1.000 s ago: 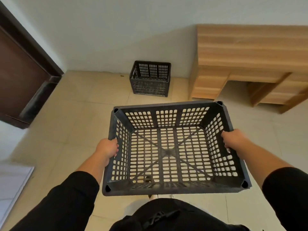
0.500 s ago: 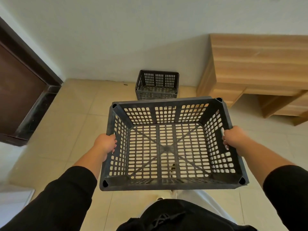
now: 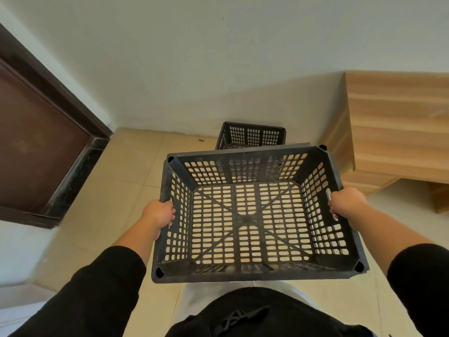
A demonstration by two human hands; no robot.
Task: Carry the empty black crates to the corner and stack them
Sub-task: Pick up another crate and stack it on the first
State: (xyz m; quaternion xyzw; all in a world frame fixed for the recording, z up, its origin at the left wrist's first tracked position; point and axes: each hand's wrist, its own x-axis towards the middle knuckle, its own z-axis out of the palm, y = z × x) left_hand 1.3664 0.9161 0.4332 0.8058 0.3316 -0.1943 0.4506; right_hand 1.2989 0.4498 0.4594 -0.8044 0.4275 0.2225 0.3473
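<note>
**Crate up, corner ahead**

The left hand (image 3: 159, 215) and right hand (image 3: 346, 203) clamp the side walls of the empty black slotted plastic crate (image 3: 252, 215), held level in the air. Just beyond its far rim, a second black slotted crate (image 3: 251, 135) sits on the beige tiled floor (image 3: 116, 190) against the pale wall (image 3: 194, 69). A light wooden desk (image 3: 398, 122) crowds the right; a dark brown door (image 3: 36, 147) stands left.

Soft, even daylight filled the room, brightest on the tiled floor (image 3: 126, 166). The wall (image 3: 194, 57) carried a faint diagonal shadow. Wide-angle distortion bent the edges; the lower corners looked slightly blurred.
</note>
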